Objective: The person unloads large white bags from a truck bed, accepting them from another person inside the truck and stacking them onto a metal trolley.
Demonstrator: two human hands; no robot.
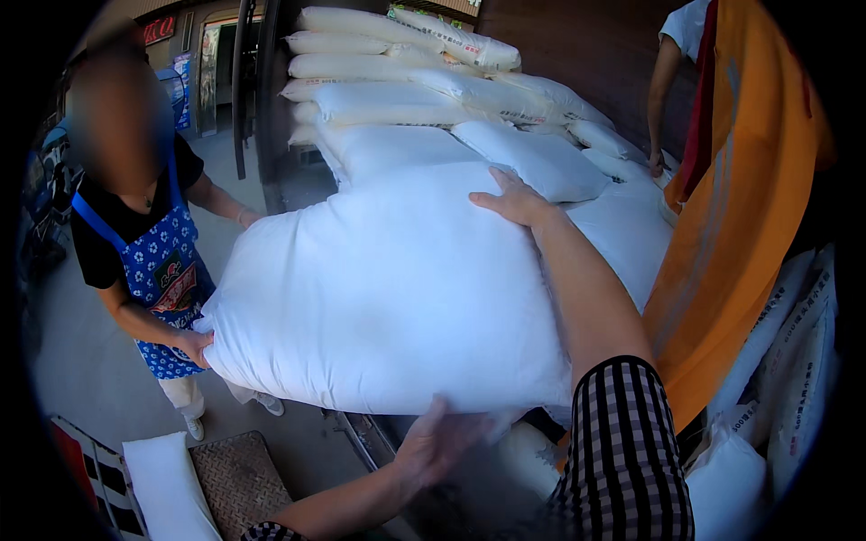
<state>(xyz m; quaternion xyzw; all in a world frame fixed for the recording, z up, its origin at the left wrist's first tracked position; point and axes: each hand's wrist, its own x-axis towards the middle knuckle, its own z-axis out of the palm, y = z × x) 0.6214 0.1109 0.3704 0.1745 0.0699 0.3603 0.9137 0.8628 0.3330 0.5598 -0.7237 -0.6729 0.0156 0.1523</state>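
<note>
A large, full white sack (379,279) spans the middle of the view, lying across in front of me. My right hand (514,197) rests on its far right corner, palm down with the fingers spread. Close to the sack's near lower edge is my left hand (437,446), thumb up and fingers stretched out to the right, partly smeared by motion. Whether it touches the sack I cannot make out. At the left end, a person in a blue patterned apron (167,261) grips the sack with both hands, one at the near corner (194,347).
Behind, stacked white sacks (388,68) rise on a vehicle bed. An orange cloth (731,207) hangs at right, beside another person's arm (666,90). Printed sacks (794,379) stand lower right. A white sack (167,482) lies on a brown textured platform (239,478) at lower left.
</note>
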